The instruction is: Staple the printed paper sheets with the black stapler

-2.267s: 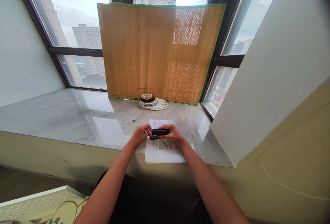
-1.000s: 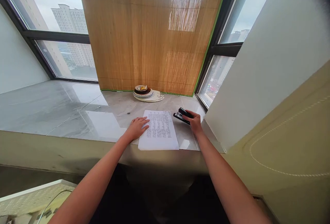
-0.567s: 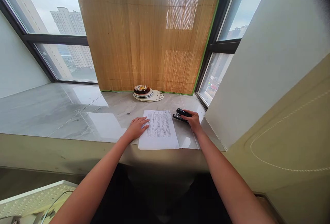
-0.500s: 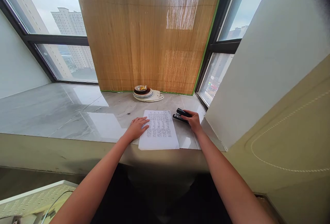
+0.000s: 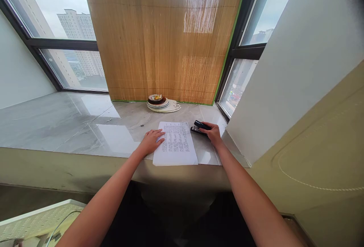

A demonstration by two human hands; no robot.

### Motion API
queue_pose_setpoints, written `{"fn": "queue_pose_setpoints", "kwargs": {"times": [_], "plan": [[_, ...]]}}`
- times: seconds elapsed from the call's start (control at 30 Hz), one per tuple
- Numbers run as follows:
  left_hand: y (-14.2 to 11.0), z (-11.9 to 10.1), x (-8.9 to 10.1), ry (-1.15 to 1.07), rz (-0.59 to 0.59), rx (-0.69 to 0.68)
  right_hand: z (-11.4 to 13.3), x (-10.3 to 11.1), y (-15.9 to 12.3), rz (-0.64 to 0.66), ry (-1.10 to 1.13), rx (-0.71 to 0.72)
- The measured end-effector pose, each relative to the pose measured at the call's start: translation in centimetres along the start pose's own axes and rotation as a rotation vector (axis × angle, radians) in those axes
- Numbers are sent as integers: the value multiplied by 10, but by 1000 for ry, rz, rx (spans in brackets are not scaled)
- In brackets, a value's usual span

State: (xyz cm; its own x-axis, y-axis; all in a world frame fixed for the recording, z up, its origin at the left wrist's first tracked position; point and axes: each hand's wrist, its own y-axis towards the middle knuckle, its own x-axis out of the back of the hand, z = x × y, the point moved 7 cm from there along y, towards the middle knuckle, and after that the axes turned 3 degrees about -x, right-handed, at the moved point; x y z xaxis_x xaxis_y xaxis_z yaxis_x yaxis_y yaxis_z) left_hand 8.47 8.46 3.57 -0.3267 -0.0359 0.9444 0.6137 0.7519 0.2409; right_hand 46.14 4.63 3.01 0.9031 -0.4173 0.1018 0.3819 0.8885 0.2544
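A printed sheet of paper (image 5: 176, 144) lies on the grey marble sill (image 5: 71, 125), near its front edge. My left hand (image 5: 150, 141) rests flat on the sheet's left edge, fingers stretched out. A black stapler (image 5: 199, 127) sits on the sill just right of the sheet's top corner. My right hand (image 5: 214, 133) is wrapped round the stapler's rear end.
A stack of plates (image 5: 162, 103) stands at the back of the sill, in front of a bamboo mat (image 5: 162, 38) leaning on the window. A white wall (image 5: 284, 69) closes the right side. A pale perforated board (image 5: 36, 222) with a cable lies low left.
Earlier both hands held the stapler over the sheet. Since then my right hand carried it to the sheet's right and lowered it onto the sill; my left hand settled flat on the paper.
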Motion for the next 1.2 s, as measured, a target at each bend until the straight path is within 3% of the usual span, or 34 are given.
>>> {"fn": "queue_pose_setpoints", "kwargs": {"times": [1.2], "plan": [[-1,-2,2,2,12,10,5,-2,-2,16,-39,28]]}}
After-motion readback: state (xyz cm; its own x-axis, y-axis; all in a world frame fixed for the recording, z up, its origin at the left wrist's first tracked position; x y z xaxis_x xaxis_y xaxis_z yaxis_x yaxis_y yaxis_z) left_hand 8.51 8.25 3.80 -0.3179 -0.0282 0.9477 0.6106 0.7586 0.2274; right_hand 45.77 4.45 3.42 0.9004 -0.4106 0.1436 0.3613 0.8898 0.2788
